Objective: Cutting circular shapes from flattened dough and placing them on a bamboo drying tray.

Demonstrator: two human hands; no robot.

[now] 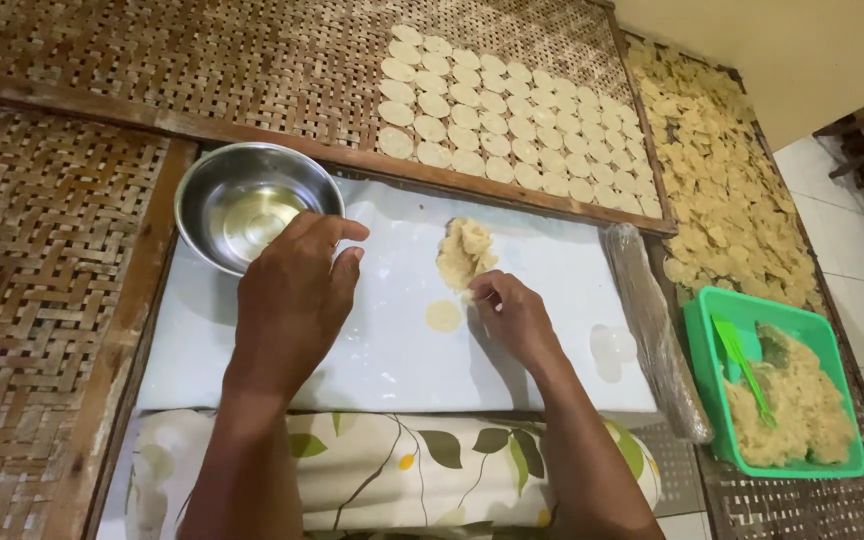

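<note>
My right hand point(512, 315) pinches at the dough lump point(464, 255) just above it, disc point(443, 316) to its left, while my left hand point(297, 290), fingers loosely together, hovers by the bowl point(252, 205).

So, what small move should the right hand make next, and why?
Probably pinch off a small piece from the dough lump. The right hand rests with its fingertips at the lump's lower edge, one flattened dough disc already lies beside it, and the left hand is at the steel bowl.
</note>
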